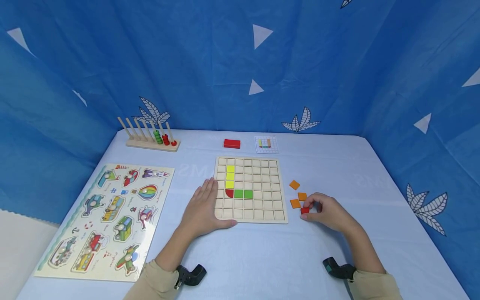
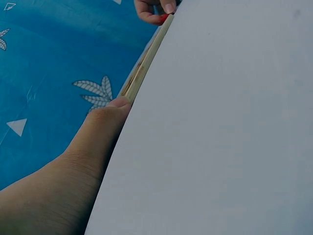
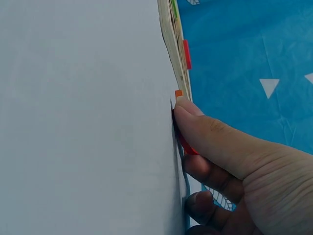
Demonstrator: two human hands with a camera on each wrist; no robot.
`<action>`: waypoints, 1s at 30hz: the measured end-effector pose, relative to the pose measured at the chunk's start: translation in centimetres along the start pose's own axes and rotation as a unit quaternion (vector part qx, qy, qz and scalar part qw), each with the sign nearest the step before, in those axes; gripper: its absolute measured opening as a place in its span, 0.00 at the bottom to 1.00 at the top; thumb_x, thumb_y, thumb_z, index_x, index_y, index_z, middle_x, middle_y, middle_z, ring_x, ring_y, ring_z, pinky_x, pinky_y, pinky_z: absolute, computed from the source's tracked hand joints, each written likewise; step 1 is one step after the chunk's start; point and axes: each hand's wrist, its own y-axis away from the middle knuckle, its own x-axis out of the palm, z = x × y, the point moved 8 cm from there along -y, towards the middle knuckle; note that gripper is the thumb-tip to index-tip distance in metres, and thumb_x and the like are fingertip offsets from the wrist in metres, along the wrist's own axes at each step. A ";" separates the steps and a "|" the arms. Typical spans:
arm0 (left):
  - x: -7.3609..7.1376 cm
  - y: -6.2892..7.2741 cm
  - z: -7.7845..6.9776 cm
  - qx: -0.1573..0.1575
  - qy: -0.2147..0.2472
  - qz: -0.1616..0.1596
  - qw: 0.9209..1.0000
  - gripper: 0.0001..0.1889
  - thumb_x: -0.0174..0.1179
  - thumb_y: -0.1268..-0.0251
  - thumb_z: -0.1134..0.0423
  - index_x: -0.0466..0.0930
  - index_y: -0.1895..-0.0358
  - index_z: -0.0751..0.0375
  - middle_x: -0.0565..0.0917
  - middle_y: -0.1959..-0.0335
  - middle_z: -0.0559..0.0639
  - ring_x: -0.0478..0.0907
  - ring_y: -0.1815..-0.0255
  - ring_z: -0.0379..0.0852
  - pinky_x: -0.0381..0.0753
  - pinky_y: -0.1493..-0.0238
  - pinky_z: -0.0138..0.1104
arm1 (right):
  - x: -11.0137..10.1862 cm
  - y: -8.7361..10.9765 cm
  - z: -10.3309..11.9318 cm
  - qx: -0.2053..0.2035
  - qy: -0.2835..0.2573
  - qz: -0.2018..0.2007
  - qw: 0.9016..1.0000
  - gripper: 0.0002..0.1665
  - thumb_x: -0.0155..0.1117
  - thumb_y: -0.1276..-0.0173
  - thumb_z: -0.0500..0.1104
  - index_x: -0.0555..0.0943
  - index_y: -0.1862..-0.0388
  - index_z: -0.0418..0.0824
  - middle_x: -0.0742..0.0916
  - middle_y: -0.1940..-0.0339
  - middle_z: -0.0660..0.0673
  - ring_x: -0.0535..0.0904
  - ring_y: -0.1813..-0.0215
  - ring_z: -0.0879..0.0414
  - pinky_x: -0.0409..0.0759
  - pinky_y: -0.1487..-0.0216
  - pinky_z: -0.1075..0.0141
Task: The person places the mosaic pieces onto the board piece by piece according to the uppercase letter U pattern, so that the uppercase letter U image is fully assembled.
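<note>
A wooden grid board (image 1: 262, 208) lies mid-table, with yellow tiles (image 1: 230, 176) in a column, a red quarter-round tile (image 1: 229, 193) below them and two green tiles (image 1: 243, 194) beside that. My left hand (image 1: 202, 208) rests against the board's left side, fingers straight, its thumb along the near edge. To the right of the board, my right hand (image 1: 328, 212) pinches a red tile (image 1: 305, 211) between thumb and fingers at the tabletop. In the right wrist view the thumb partly hides this red tile (image 3: 186, 142). Loose orange tiles (image 1: 294, 184) lie close by.
Behind the board are a red block (image 1: 232, 143) and a pattern card (image 1: 266, 144). A wooden bead rack (image 1: 151, 143) stands at the back left. The picture puzzle board (image 1: 150, 233) of vehicles lies at left. A blue curtain (image 1: 210, 62) hangs behind the table.
</note>
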 end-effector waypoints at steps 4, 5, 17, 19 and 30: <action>0.0 0.0 0.0 0.000 0.000 -0.001 1.000 0.73 0.57 0.62 0.15 0.43 0.20 0.64 0.46 0.17 0.55 0.40 0.16 0.51 0.47 0.19 0.48 | 0.1 0.1 -0.1 0.007 -0.003 0.006 1.000 0.16 0.80 0.46 0.47 0.81 0.64 0.48 0.80 0.68 0.48 0.71 0.65 0.53 0.71 0.68 0.69; 0.0 0.0 0.0 0.000 -0.001 -0.001 1.000 0.73 0.57 0.62 0.15 0.43 0.20 0.64 0.46 0.17 0.55 0.40 0.16 0.51 0.47 0.19 0.48 | 0.1 0.1 -0.2 0.009 -0.004 0.008 1.000 0.16 0.80 0.46 0.47 0.81 0.65 0.48 0.79 0.68 0.48 0.71 0.66 0.53 0.71 0.69 0.69; -0.1 0.0 -0.1 0.002 -0.002 -0.003 1.000 0.72 0.57 0.62 0.15 0.44 0.20 0.64 0.46 0.17 0.56 0.41 0.16 0.51 0.47 0.19 0.48 | -0.2 -0.7 0.4 0.002 -0.036 0.017 0.999 0.13 0.76 0.42 0.47 0.81 0.62 0.49 0.81 0.68 0.48 0.72 0.68 0.52 0.70 0.70 0.68; -0.1 0.0 -0.1 0.002 -0.002 -0.004 1.000 0.72 0.57 0.62 0.16 0.44 0.20 0.64 0.46 0.18 0.56 0.41 0.16 0.51 0.47 0.19 0.48 | -0.3 -1.0 1.0 -0.009 -0.042 0.013 0.999 0.12 0.76 0.41 0.46 0.81 0.62 0.50 0.81 0.68 0.48 0.72 0.68 0.52 0.71 0.70 0.68; -0.2 0.1 -0.2 -0.002 0.006 -0.001 1.000 0.71 0.60 0.62 0.17 0.43 0.20 0.63 0.46 0.17 0.55 0.40 0.16 0.51 0.47 0.19 0.48 | 0.6 -3.2 3.7 -0.034 -0.072 0.018 0.997 0.10 0.74 0.38 0.46 0.81 0.62 0.48 0.82 0.72 0.48 0.71 0.72 0.53 0.68 0.74 0.68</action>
